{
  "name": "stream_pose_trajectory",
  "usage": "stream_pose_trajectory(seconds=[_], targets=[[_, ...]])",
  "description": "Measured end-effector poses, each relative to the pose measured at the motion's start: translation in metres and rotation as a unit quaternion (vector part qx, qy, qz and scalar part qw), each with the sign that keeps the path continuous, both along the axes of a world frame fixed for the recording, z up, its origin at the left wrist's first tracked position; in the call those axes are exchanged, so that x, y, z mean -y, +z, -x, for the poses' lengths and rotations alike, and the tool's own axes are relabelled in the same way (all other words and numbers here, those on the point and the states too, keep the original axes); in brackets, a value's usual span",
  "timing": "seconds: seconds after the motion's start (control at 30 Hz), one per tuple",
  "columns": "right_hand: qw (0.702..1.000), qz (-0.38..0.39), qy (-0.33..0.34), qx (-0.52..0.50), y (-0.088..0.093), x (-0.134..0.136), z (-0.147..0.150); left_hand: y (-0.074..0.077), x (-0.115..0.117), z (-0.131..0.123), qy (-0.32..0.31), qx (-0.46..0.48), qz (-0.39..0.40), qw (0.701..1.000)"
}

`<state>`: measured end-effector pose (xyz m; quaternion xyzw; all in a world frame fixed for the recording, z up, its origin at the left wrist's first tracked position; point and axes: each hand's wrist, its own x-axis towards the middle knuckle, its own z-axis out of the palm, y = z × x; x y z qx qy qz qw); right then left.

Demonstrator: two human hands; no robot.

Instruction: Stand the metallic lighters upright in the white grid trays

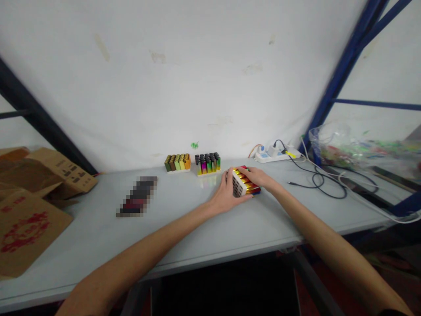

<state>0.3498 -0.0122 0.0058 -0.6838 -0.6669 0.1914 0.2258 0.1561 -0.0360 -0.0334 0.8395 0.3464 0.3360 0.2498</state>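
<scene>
Both hands are around a block of shiny gold, red and blue lighters (250,186) set in a white tray with dark holes (238,183). The block is tipped on its side, its perforated base facing left. My left hand (226,195) grips the base end, thumb along the near edge. My right hand (259,177) lies over the top and far side, fingers pressed on the lighters. Against the wall to the left stand a tray of multicoloured metallic lighters (208,164) and a tray of green, yellow and orange lighters (177,163), both upright.
A pixelated dark flat object (138,196) lies left of centre on the grey table (184,228). Open cardboard boxes (36,219) fill the left end. At right are a power strip (278,153), loose cables (325,182), a clear plastic bag (345,145) and a blue frame (342,74).
</scene>
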Motion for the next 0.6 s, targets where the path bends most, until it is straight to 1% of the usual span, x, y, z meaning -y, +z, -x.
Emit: stream_pose_trajectory(seconds=[0.17, 0.2, 0.27, 0.33, 0.4, 0.47, 0.53, 0.6], targets=[[0.999, -0.035, -0.025, -0.029, -0.004, 0.006, 0.008, 0.004, -0.007, 0.001, 0.011, -0.001, -0.007, 1.0], [0.997, -0.037, -0.023, -0.059, -0.005, 0.007, 0.009, 0.005, -0.008, 0.002, 0.012, -0.001, -0.009, 1.0], [0.988, -0.029, -0.013, -0.151, -0.008, 0.01, 0.011, 0.006, -0.008, 0.001, 0.016, -0.001, -0.011, 1.0], [0.968, -0.01, -0.005, -0.252, -0.011, 0.014, 0.012, 0.008, -0.008, 0.0, 0.022, -0.008, -0.01, 1.0], [0.953, 0.003, 0.001, -0.304, -0.013, 0.015, 0.011, 0.009, -0.009, 0.0, 0.024, -0.02, -0.011, 0.999], [0.959, -0.013, 0.003, -0.282, -0.014, 0.014, 0.008, 0.01, -0.009, 0.0, 0.023, -0.028, -0.018, 0.999], [0.977, -0.075, 0.015, -0.199, -0.014, 0.01, 0.006, 0.01, -0.01, -0.001, 0.023, -0.028, -0.025, 0.999], [0.982, -0.153, 0.05, -0.103, -0.013, 0.005, 0.005, 0.008, -0.011, -0.003, 0.021, -0.027, -0.031, 0.999]])
